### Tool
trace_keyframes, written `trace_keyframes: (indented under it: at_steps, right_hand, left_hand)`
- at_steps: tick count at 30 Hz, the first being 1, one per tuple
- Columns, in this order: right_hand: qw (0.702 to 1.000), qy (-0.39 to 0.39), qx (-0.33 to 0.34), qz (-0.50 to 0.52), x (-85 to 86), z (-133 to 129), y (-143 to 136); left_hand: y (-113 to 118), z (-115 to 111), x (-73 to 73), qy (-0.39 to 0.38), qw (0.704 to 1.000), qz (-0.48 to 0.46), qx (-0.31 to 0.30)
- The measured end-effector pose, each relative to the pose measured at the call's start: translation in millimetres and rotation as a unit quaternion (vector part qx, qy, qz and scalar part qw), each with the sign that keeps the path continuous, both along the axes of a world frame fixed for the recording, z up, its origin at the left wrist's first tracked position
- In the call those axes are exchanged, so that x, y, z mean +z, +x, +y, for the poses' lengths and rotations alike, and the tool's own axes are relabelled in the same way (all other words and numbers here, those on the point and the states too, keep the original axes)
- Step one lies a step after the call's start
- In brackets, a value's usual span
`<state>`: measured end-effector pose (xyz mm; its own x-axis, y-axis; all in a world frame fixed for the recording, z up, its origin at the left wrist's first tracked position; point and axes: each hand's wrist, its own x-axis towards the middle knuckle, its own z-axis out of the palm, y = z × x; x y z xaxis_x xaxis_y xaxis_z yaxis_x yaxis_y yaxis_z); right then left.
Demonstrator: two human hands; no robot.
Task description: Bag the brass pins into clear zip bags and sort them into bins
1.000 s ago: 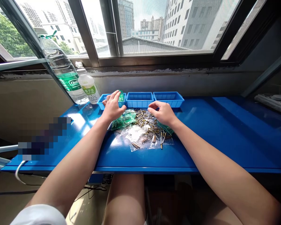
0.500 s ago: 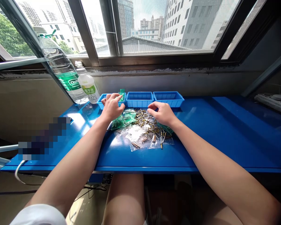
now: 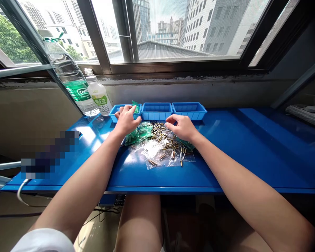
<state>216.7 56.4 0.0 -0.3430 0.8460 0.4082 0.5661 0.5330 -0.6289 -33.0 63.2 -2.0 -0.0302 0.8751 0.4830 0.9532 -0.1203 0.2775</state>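
Observation:
My left hand [image 3: 127, 119] reaches over the left blue bin [image 3: 114, 116], fingers spread, the index fingertip against a small green packet [image 3: 136, 107] at that bin's right end. I see no grip around the packet. Over the right side of a loose heap of metal pop rivets [image 3: 159, 135] hovers my right hand [image 3: 183, 126]. Its fingers are bent with a gap to the thumb, and nothing shows between them. Green packets [image 3: 144, 131] lie left of the rivets. Clear plastic bags [image 3: 152, 149], some with copper-coloured pieces inside, are spread in front.
Beside the left bin stand a middle blue bin [image 3: 156, 115] and a right blue bin [image 3: 189, 115]. A white-capped drink bottle [image 3: 101, 99] and a large water bottle [image 3: 75, 82] stand at the back left. The blue table [image 3: 252, 154] runs along below the window.
The green packet in the left bin has dropped lower and tilted, with my left index finger against it. My right hand has barely moved.

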Motion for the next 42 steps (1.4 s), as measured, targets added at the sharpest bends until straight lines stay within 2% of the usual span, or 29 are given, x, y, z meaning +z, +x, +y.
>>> trace_keyframes:
  at_steps: [8,16,21,26,33,42]
  right_hand:
    - [1.000,0.001,0.006,-0.008,-1.3,1.6,0.9]
    - [1.000,0.005,0.011,-0.021,-1.2,1.4,0.7]
    - [1.000,0.006,0.012,-0.026,-1.4,1.6,1.7]
    - [1.000,0.005,0.014,-0.024,-1.9,1.6,1.8]
    - [1.000,0.006,0.013,-0.021,-1.6,1.8,2.0]
    - [1.000,0.012,0.004,-0.022,0.2,0.2,2.1]
  left_hand:
    - [-3.2,-0.5,1.0,0.016,0.999,0.030,-0.001]
    - [-3.5,0.5,-0.8,-0.062,0.995,0.065,-0.046]
    - [-2.3,-1.9,-0.1,-0.021,0.997,0.065,-0.040]
    - [-1.1,-4.5,0.6,0.025,0.998,0.059,0.001]
    - [-3.6,-3.1,0.6,0.006,0.998,0.052,-0.025]
    - [-2.0,-4.3,0.9,0.062,0.997,0.036,-0.009]
